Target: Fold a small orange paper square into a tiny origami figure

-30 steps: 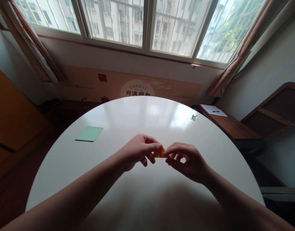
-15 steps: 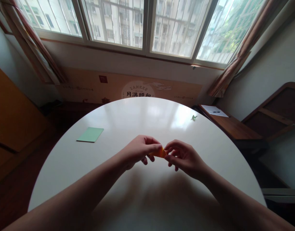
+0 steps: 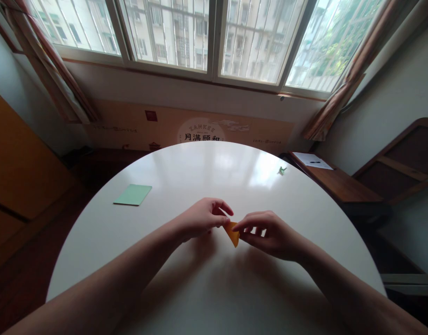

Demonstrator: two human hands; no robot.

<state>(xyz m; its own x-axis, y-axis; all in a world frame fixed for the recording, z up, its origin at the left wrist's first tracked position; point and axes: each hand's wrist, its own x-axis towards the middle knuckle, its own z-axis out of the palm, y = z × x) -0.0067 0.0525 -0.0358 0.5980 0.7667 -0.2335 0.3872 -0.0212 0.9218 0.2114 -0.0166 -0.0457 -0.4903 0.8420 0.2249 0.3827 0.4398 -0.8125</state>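
Between my hands, over the middle of the white table, is a small folded piece of orange paper [image 3: 232,233]. It shows as a triangle with its point hanging downward. My left hand [image 3: 206,217] pinches its upper left corner between thumb and fingers, with the index finger arched above. At the paper's right edge, my right hand [image 3: 266,231] grips it between thumb and fingertips. The far fingers of my left hand are mostly hidden behind its thumb and palm.
The round white table [image 3: 186,172] bears a stack of green paper squares [image 3: 132,195] at left and a small green folded figure [image 3: 282,170] at far right. Beyond its right edge stands a brown wooden desk [image 3: 343,184] with a white sheet [image 3: 306,159] and a dark pen.
The orange paper has turned from lying lengthwise between my hands to hanging point down. My right hand has shifted its grip onto the paper's right edge, and my left index finger has lifted.
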